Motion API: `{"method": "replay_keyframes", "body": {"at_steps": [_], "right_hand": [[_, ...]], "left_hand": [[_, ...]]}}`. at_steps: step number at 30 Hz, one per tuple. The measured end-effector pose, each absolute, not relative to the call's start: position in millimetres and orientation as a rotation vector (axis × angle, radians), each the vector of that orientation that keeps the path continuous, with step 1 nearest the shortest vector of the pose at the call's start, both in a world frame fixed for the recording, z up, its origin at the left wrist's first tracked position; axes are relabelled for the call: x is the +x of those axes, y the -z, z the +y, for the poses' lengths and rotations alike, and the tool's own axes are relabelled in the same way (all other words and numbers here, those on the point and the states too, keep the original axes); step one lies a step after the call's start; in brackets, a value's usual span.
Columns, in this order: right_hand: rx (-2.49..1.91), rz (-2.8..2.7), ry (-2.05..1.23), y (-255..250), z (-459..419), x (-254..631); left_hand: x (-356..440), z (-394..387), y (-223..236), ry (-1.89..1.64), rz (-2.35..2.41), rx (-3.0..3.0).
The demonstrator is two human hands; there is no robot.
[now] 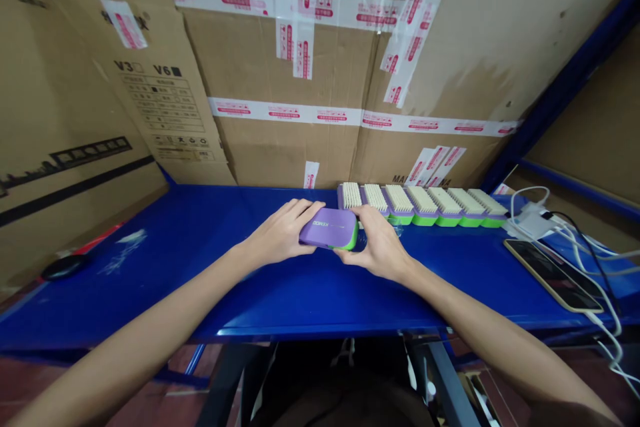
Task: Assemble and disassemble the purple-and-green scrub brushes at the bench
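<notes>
Between my two hands, above the blue table, is a rounded purple-and-green block [327,228] with pale lettering on its purple face. My left hand [281,230] grips its left end, fingers over the far edge and thumb near the close edge. At the other end, my right hand [377,243] pinches the green-edged side between thumb and fingers. Whatever is on the underside is hidden. Just beyond my right hand, several brush-like blocks [424,203] in the same purple and green stand in a row, their cream bristles facing up.
The blue table [240,300] has cardboard walls [295,140] with printed tape at the back. A phone [550,273], white cables [613,310] and a white adapter [533,221] lie at the right. A black round object [64,267] sits at the left edge.
</notes>
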State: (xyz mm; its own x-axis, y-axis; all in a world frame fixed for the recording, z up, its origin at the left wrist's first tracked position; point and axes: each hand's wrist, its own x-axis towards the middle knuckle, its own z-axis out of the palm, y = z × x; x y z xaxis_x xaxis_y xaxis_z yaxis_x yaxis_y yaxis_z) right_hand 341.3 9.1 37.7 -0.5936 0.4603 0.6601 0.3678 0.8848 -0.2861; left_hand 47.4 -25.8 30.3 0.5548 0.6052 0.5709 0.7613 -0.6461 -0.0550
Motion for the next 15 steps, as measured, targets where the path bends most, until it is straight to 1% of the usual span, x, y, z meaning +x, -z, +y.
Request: {"method": "replay_keyframes", "body": {"at_steps": [7,10,15], "right_hand": [[-0.444,-2.296,-0.195,-28.4,6.8,335.5],[-0.436,-2.297,-0.203,-25.8,3.0,333.2],[-0.431,-2.307,-0.106,-25.9,4.3,333.7]], "left_hand": [[52.6,-20.0,-14.4,0.832,-1.001,-2.393],[49.2,-18.9,-14.6,0.785,-0.962,-2.358],[47.3,-21.9,-24.3,0.704,-0.958,-2.287]]}}
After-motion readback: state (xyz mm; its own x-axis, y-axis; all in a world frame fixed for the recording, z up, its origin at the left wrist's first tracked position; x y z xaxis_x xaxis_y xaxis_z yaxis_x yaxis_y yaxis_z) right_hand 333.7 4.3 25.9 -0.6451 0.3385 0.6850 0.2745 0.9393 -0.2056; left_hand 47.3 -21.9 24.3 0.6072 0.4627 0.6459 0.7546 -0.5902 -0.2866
